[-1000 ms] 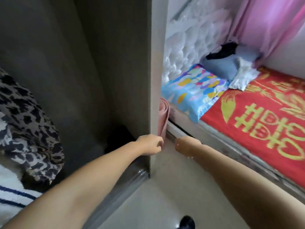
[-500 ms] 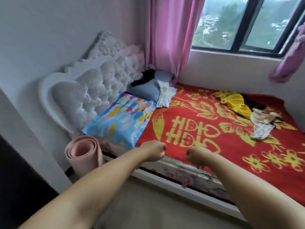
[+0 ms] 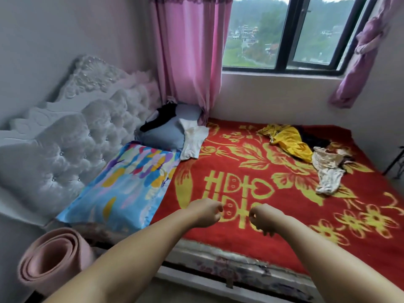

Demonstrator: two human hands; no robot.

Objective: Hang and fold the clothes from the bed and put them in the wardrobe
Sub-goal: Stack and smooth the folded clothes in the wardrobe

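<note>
Clothes still lie loose on the red blanket with gold flowers (image 3: 251,171): a crumpled yellow garment (image 3: 288,142) and a cream lacy one (image 3: 328,169) far beyond your right fingers, a white top (image 3: 193,139) far ahead of your left. Your left hand (image 3: 206,215) and right hand (image 3: 263,217) hover with fingers loosely curled, holding nothing. You look to be fetching the next piece; reach well forward and pinch one garment.

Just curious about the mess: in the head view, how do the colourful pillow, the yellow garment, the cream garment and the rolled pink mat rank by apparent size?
1. Colourful pillow
2. Rolled pink mat, though nearness to the camera inflates it
3. Yellow garment and cream garment look alike; unranked.
</note>
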